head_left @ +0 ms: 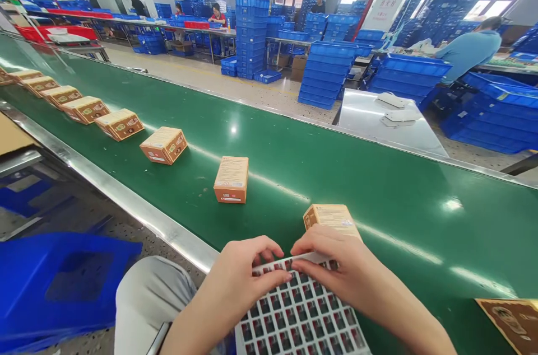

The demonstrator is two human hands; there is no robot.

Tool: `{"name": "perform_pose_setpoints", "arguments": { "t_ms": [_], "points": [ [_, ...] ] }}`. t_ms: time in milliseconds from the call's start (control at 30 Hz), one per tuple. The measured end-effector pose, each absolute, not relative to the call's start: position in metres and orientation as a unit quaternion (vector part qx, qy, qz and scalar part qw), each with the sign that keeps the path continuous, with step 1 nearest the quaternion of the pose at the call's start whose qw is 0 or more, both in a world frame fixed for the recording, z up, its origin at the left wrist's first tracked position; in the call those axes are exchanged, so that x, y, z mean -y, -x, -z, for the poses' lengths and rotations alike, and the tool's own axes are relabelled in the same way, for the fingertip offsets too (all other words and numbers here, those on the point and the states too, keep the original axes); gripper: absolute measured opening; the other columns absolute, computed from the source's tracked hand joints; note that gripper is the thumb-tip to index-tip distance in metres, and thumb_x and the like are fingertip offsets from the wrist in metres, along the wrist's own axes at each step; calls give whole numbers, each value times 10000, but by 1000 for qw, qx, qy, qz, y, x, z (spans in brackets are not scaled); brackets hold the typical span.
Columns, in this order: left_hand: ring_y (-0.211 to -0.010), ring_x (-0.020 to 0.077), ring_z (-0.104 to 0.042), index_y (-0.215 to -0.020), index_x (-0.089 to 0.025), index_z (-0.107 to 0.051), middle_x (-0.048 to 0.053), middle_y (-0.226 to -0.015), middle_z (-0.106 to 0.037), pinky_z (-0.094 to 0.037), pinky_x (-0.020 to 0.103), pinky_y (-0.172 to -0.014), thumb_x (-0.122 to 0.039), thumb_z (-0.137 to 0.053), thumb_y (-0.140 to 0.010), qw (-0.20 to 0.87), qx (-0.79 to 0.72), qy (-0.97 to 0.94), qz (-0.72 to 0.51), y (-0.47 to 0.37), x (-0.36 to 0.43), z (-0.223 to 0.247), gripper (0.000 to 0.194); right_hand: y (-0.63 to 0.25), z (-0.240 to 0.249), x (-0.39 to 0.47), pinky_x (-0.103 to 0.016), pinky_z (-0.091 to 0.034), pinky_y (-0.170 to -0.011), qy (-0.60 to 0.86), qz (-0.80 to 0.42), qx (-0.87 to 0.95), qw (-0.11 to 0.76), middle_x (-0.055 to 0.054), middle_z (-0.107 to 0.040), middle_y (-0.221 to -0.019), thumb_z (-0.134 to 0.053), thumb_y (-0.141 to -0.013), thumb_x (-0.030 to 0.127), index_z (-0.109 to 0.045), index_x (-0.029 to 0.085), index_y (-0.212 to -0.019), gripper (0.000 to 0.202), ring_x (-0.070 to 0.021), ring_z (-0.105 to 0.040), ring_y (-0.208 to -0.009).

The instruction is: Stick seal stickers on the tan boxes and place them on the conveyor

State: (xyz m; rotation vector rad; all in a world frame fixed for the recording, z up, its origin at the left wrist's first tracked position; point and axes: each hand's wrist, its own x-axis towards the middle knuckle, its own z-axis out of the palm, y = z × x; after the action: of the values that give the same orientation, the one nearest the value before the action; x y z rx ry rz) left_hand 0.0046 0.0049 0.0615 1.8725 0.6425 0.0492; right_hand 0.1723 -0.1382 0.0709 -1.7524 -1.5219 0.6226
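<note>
A white plastic grid tray (290,299) with many square cells lies low in front of me, dark and reddish pieces showing inside the cells. At its far rim, my left hand (252,268) pinches the edge between thumb and curled fingers. Close beside it, my right hand (332,254) grips the same rim, its thumb over the top. Just beyond the right hand, a brown-and-cream printed carton (332,215) sits on the green conveyor belt (269,232), partly hidden by that hand. The tray's near end runs out of the picture.
More cartons stand in a line on the belt, such as one carton (231,178) ahead and another (510,321) at lower right. A metal rail (138,215) edges the belt. Blue crates (252,36) are stacked beyond; a blue bin (63,288) is at left. People sit farther off.
</note>
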Motion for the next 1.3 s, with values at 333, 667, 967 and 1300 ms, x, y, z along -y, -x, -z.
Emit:
{"name": "perform_pose_setpoints", "arguments": {
  "t_ms": [333,667,967,1300],
  "points": [
    [-673,138,-537,-744,-213,-712,-45,-687,-672,-367,265,-622,-378,-618,-892,506,-301,-808,-17,3,-11,-65,240,-166,-53,128,-403,-449,-864,659,-81,663,344,-8,-660,-978,-565,-1000,102,-601,212,-996,115,-203,-575,-903],
    [-704,179,-586,-770,-217,-711,-9,-719,-687,-417,299,-633,-416,-616,-888,486,-332,-806,-60,12,-25,-60,250,-158,-51,120,-416,-461,-970,642,-97,602,464,-34,-658,-1190,-581,-991,174,-627,245,-946,96,-229,-576,-1160],
    [-1548,312,-170,-763,-227,-687,-32,-1648,-302,-332,577,-1192,-254,-695,-868,382,-179,-900,-105,7,-45,-44,109,-199,-36,52,-418,-483,-1019,614,-339,288,652,-83,-660,-1269,-738,-805,538,-650,213,-1059,422,-276,-603,-1205],
    [-1507,285,-310,-746,-199,-658,18,-1600,-397,-293,551,-1245,-147,-712,-851,348,-157,-920,-90,-13,-28,-35,129,-205,-19,36,-320,-521,-783,668,-313,208,642,-80,-737,-968,-762,-708,543,-708,169,-856,406,-240,-665,-897]
  ]
}}
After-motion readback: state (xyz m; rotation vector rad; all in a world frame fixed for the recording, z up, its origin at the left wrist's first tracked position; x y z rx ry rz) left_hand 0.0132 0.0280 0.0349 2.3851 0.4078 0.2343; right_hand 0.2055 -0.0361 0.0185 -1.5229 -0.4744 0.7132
